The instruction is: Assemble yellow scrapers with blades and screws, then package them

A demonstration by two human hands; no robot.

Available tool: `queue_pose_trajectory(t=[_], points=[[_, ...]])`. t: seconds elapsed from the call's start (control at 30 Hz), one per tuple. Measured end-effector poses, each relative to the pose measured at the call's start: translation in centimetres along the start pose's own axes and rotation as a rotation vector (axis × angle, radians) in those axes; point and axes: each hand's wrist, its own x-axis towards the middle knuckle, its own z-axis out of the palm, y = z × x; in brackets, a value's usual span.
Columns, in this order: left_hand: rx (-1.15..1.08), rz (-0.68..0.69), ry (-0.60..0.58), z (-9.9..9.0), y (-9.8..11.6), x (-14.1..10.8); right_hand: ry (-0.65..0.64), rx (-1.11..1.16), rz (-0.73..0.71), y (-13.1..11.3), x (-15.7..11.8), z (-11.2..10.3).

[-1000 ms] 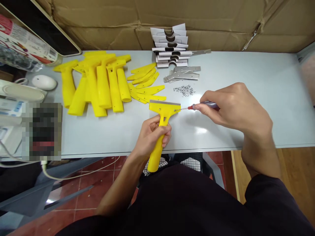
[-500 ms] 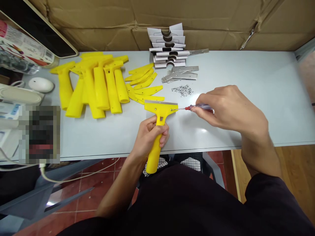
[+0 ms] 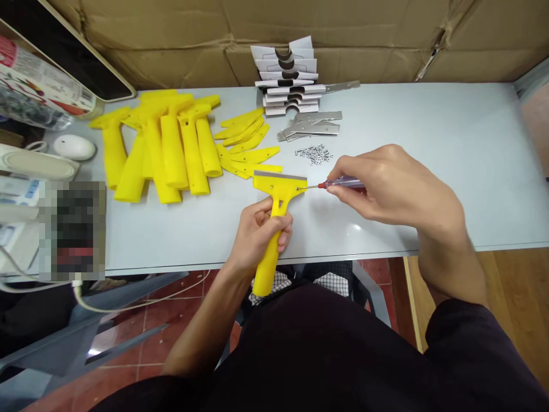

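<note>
My left hand (image 3: 266, 232) is wrapped round the handle of a yellow scraper (image 3: 268, 266), whose head points away from me with a metal blade (image 3: 281, 175) along its far edge. Between thumb and fingers, my right hand (image 3: 388, 186) grips a screwdriver (image 3: 343, 182) with a clear purplish handle and red collar. Its tip meets the screw at the right side of the scraper head; another screw shows at the left side. Just beyond are a small heap of screws and nuts (image 3: 315, 154), loose metal blades (image 3: 312, 125) and yellow clamp strips (image 3: 246, 127).
Several yellow scraper handles (image 3: 174, 151) lie piled on the left of the grey table (image 3: 437, 123). White folded cards (image 3: 291, 80) stand against the cardboard (image 3: 180, 34) at the back. A white mouse (image 3: 75, 147) and a pixelated device with a cable (image 3: 128, 309) are at far left.
The view has shifted slightly. Both hands keep their hold, and the screwdriver tip stays at the right screw; the scraper and right hand look slightly turned.
</note>
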Motion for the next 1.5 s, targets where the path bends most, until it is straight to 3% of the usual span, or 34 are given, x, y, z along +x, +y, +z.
queue_pose_trajectory(t=[0.23, 0.5, 0.63, 0.77, 1.03, 1.27, 1.5], points=[[0.029, 0.041, -0.013, -0.2, -0.6, 0.0, -0.041, 0.056, 0.028, 0.9, 0.0, -0.5], [-0.070, 0.076, -0.040, -0.4, -1.4, 0.9, -0.271, 0.114, -0.033, 2.2, 0.8, 0.1], [-0.193, 0.044, -0.090, -0.8, 0.3, 1.8, -0.193, 0.158, -0.007, 4.4, 1.2, 0.0], [-0.144, 0.032, -0.139, -1.6, 2.7, 3.7, -0.079, 0.145, 0.159, 7.5, 1.3, -0.2], [-0.132, -0.006, -0.195, -1.8, 5.9, 7.5, -0.056, 0.116, 0.356, 9.9, 1.5, 0.3], [-0.259, -0.181, -0.068, -1.6, 5.5, 7.6, -0.065, 0.033, 0.431, 10.3, 1.3, 0.4], [-0.282, -0.127, -0.056, -1.8, 4.4, 6.9, -0.012, 0.039, 0.482, 10.9, 1.2, 0.2]])
